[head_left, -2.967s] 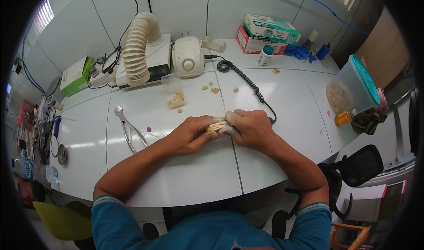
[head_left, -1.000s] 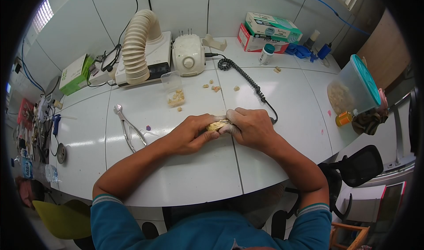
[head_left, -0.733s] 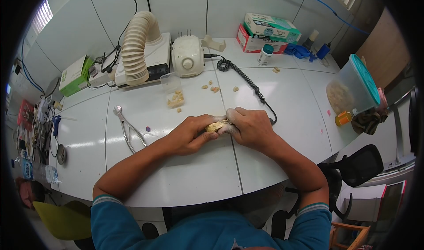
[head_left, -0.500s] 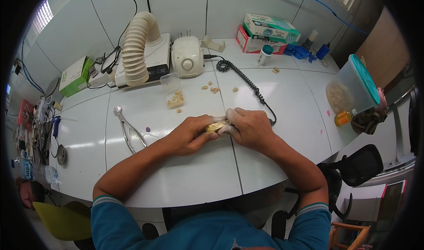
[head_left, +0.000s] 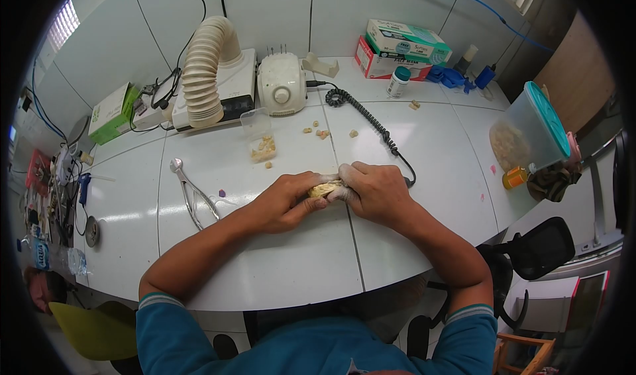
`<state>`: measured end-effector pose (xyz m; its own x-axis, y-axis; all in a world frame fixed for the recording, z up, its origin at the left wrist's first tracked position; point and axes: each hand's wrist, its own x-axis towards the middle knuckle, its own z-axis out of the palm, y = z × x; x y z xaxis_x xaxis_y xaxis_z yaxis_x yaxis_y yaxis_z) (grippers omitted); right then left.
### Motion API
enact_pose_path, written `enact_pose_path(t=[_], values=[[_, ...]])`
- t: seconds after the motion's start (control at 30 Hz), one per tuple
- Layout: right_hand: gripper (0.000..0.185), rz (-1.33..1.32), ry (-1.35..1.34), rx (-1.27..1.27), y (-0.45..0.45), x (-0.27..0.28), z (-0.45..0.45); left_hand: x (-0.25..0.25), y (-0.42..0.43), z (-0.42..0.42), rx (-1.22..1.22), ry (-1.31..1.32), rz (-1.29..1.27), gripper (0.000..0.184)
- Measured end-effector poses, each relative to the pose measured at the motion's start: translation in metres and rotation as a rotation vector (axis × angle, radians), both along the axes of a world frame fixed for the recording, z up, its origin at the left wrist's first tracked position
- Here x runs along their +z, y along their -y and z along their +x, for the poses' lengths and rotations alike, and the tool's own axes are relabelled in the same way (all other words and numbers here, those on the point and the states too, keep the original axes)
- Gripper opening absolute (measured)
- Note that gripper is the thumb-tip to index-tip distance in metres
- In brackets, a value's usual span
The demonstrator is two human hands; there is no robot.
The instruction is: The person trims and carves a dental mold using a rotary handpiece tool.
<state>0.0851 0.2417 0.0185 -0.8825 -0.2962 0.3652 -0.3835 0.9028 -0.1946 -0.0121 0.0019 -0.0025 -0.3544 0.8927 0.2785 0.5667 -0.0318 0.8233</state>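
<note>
A pale yellow lump (head_left: 322, 190) is held between both hands over the white table. My left hand (head_left: 296, 199) grips it from the left with thumb and fingers. My right hand (head_left: 374, 191) is closed at its right end, with whitish dust on the fingers; a black cord runs to beside this hand, and whatever tool it may hold is hidden. Several small yellowish pieces (head_left: 322, 134) lie beyond the hands. Behind my left hand is a clear container (head_left: 260, 144) with more such pieces. Metal pliers (head_left: 192, 191) lie to the left.
A white hose unit (head_left: 203, 77) and a white control box (head_left: 283, 87) stand at the back. Glove and mask boxes (head_left: 403, 49) and a small bottle (head_left: 398, 83) are at the back right. A teal-lidded tub (head_left: 523, 130) stands right, small tools and bottles left.
</note>
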Motion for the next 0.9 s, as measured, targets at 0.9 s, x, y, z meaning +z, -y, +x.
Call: enact_pose_path(t=[0.9], values=[[0.041,0.003,-0.017,0.018,-0.0010,-0.0011,-0.0001,0.0009,0.0003,0.0007,0.000,0.030,-0.009,0.023]])
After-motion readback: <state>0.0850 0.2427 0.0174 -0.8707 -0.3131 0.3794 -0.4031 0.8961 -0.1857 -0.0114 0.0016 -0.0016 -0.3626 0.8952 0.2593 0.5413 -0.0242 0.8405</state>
